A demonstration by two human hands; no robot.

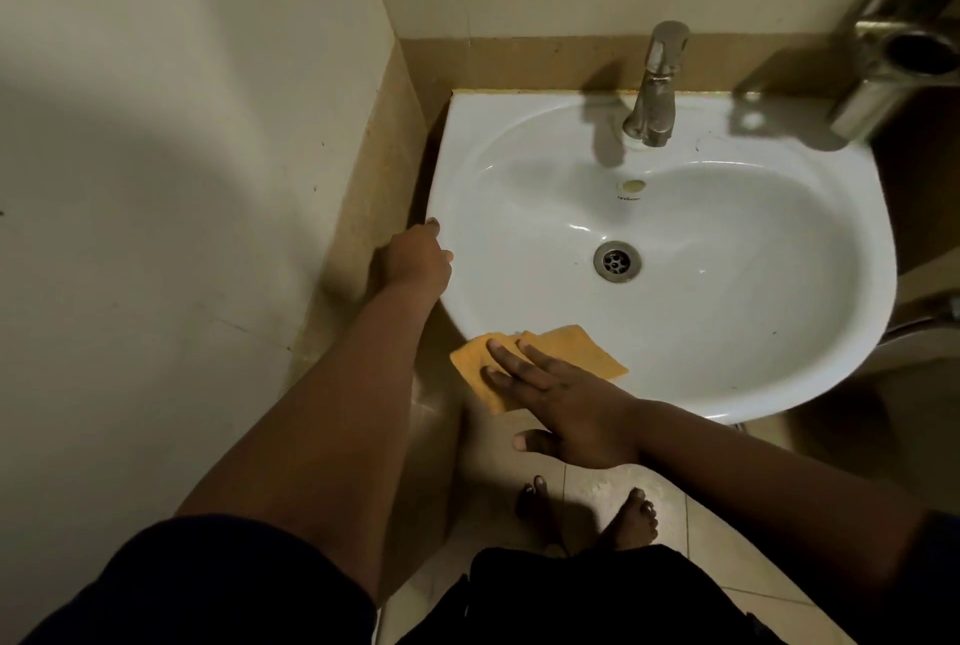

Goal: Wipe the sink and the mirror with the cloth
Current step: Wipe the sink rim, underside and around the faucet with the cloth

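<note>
Head view shows the right hand [571,415] pressing a folded orange cloth [545,358] flat, fingers spread, on the white ceramic sink [727,332]'s near-left rim; the left hand [415,262] grips its left edge.

Cloth [540,358] lies on the sink [779,374] front rim, tap [655,83] behind.

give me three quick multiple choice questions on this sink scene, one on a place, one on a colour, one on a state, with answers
1. Where does the cloth lie?
A. on the sink's front-left rim
B. over the tap
C. in the drain

2. What colour is the cloth?
A. blue
B. orange-yellow
C. white

3. How does the right hand meet the cloth?
A. fist closed round it
B. fingers flat on top
C. not touching

Answers:
1 A, it drapes over the near-left edge of the sink.
2 B, it shows orange-yellow against the white basin.
3 B, the fingers lie spread on it; the left hand holds the sink's left edge.
</note>
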